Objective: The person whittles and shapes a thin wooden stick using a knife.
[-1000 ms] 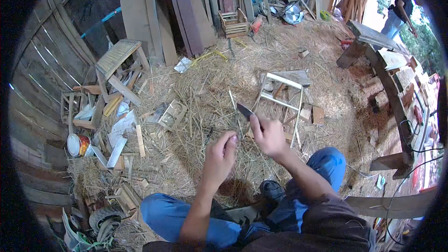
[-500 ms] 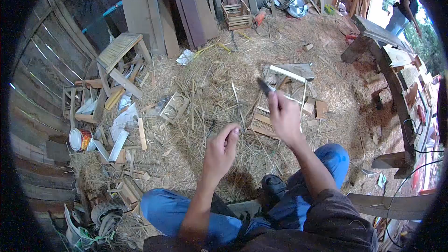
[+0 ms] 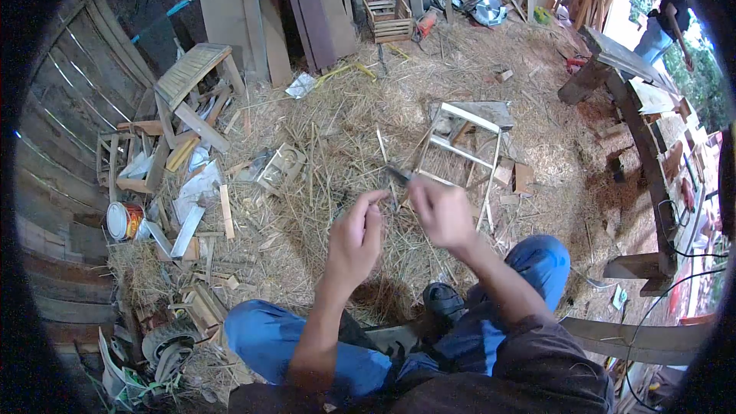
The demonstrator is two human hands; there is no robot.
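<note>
My right hand is closed around a short, dark tool that looks like a knife, its dark end pointing up and left. Just left of it, my left hand is closed with thumb and forefinger pressed together; what it pinches, if anything, is too small to make out. Both hands are above the straw-covered floor, between my knees. Beyond my right hand lies a light wooden frame, partly covered by that hand, with small wood blocks beside it.
A slatted stool, wood scraps and a paint can are on the left. At the back stand a slatted crate, a circular saw and leaning boards. A long bench runs along the right; another person stands beyond it.
My right hand has come down and left with the dark tool, closer to my left hand. The left hand has shifted slightly up and left. The person at the back right has moved an arm.
</note>
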